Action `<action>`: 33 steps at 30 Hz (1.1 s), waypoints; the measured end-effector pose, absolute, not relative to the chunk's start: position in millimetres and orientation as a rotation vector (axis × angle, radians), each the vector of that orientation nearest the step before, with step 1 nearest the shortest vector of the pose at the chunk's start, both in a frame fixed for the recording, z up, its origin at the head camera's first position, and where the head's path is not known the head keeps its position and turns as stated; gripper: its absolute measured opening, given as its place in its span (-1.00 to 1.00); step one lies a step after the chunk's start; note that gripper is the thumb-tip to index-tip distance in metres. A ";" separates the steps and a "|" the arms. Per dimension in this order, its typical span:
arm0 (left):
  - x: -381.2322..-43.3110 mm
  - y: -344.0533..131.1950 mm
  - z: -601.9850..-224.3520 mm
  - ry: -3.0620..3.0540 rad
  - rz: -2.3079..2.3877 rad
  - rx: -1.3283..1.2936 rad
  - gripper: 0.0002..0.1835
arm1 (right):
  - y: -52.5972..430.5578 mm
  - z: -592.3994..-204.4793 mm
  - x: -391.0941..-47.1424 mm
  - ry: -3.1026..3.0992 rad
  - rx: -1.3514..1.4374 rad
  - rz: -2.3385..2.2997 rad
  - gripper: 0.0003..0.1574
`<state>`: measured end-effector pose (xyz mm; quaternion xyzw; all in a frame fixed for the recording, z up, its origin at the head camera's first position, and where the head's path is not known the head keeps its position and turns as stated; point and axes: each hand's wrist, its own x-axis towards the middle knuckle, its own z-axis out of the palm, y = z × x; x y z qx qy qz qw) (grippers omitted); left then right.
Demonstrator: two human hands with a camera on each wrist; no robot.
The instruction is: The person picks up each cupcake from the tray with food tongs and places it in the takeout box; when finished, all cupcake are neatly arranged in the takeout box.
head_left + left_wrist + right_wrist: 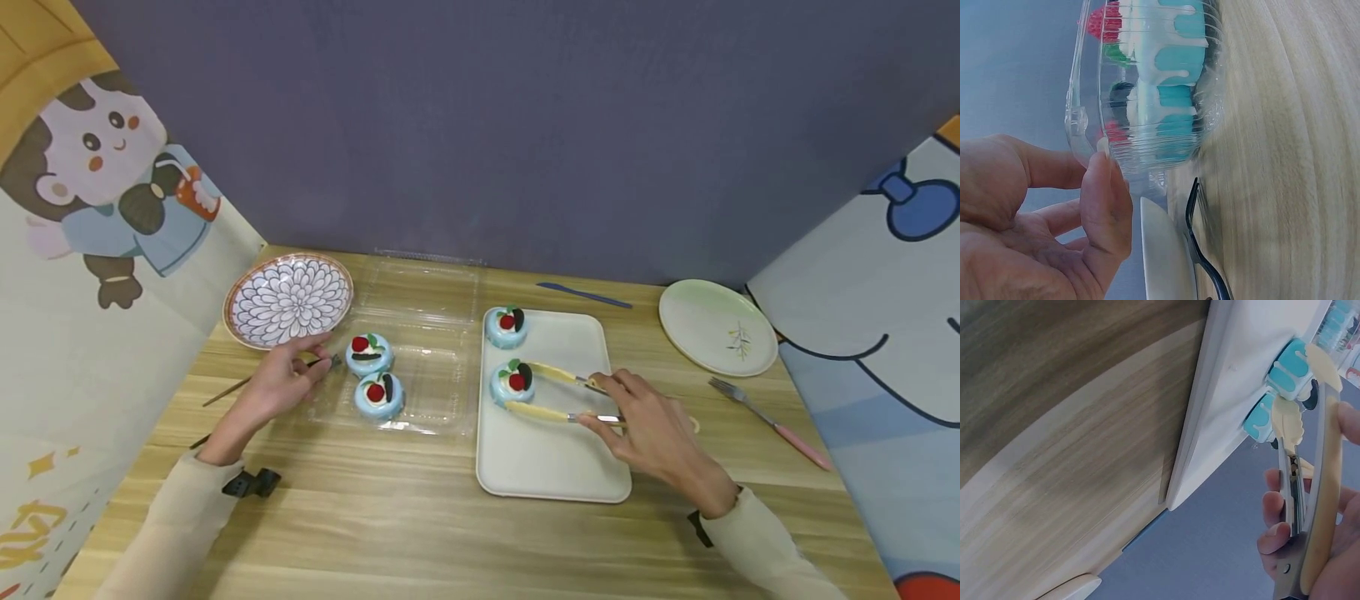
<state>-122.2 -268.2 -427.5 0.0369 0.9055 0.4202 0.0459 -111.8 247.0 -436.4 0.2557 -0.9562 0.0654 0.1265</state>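
At the left, my left hand (281, 379) pinches the rim of a clear plastic container (438, 383) between thumb and fingers. Two small blue cakes (369, 354) with white icing, a red berry and green leaves sit in its left side. My right hand (656, 425) grips a pair of tongs (551, 414) with cream-coloured tips. The tips stand on either side of the nearer blue cake (512, 383) on a white rectangular tray (555, 462); whether both touch it I cannot tell. Another blue cake (506, 327) sits behind it on the tray.
A petal-patterned plate (288, 300) stands at the back left, a pale oval plate (716, 329) at the back right. A dark fork (1200, 253) lies under my left hand. A blue knife (585, 294) lies behind the tray, a pink-handled fork (772, 425) to the right.
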 end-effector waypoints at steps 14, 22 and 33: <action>-120.4 -272.6 -426.0 2.766 1.295 0.102 -0.46 | 241.5 -410.6 -129.2 -2.581 0.753 0.220 -0.16; -119.8 -273.3 -429.2 2.781 1.295 0.102 -0.47 | 206.7 -384.5 -140.7 -2.479 0.859 0.180 -0.18; -122.8 -267.9 -428.9 2.743 1.312 0.089 -0.46 | 145.4 -386.8 -151.5 -2.525 1.044 0.183 -0.26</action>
